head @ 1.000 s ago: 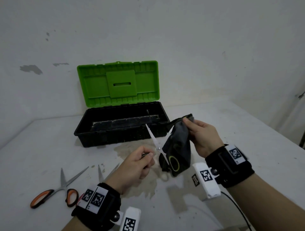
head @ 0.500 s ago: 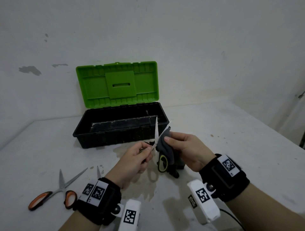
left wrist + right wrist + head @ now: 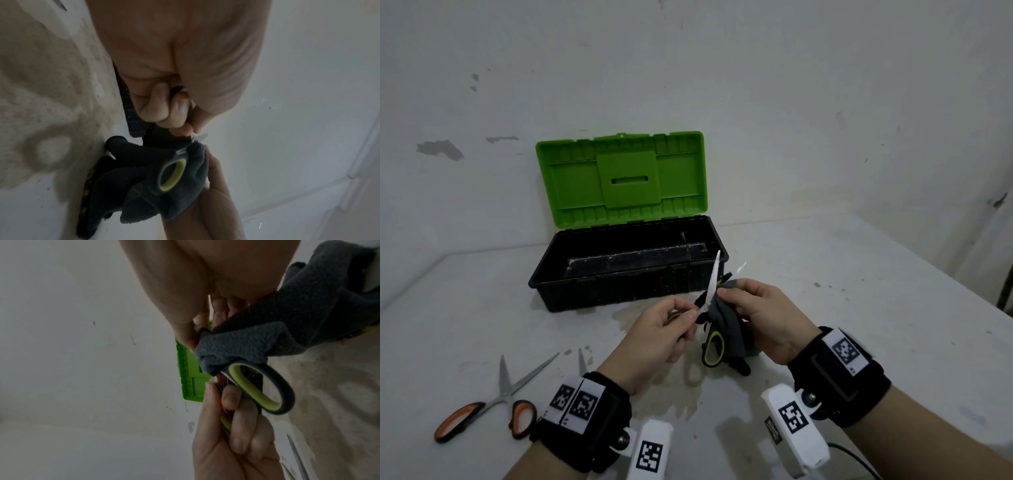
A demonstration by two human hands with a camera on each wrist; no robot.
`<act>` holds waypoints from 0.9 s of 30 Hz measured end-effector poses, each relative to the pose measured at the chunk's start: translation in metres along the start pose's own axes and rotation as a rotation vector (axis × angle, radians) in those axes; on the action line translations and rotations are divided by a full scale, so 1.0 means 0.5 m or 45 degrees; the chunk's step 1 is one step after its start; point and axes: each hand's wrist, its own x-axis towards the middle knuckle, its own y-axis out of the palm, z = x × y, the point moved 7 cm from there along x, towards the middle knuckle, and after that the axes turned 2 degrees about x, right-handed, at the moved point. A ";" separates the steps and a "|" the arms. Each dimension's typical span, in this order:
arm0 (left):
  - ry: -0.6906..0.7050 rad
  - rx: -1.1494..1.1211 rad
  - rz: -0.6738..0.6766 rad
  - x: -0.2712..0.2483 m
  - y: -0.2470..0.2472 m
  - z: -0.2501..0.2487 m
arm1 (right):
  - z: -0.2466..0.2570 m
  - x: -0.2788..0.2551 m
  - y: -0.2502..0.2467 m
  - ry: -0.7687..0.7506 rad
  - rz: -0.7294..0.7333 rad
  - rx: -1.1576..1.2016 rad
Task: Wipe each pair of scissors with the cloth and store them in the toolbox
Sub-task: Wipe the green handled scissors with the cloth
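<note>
Left hand (image 3: pixel 664 330): gripped one handle loop of green-handled scissors (image 3: pixel 713 347).
Right hand (image 3: pixel 763 318): pinched grey cloth (image 3: pixel 724 325) around a blade.
Handling: rigid, sharp, probably light; best held by handles.

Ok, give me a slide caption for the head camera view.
Right hand wipes green-handled scissors with grey cloth, left hand holding them before the open toolbox.

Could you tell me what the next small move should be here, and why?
Probably slide the grey cloth, pinched by the right hand, up along the blade toward its tip. The left hand holds the green-handled scissors open with blades up, and the cloth sits low near the pivot, so most of the blade looks unwiped.
</note>
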 end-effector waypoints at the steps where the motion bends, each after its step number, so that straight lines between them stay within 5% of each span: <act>1: 0.006 0.008 -0.037 0.000 -0.004 0.000 | 0.000 0.001 -0.003 -0.013 -0.029 -0.019; 6: 0.042 0.050 -0.204 0.001 -0.024 -0.006 | -0.011 0.002 -0.003 -0.039 -0.047 -0.006; 27: -0.039 -0.259 -0.026 -0.004 -0.005 -0.026 | -0.013 -0.003 0.001 -0.066 0.035 0.120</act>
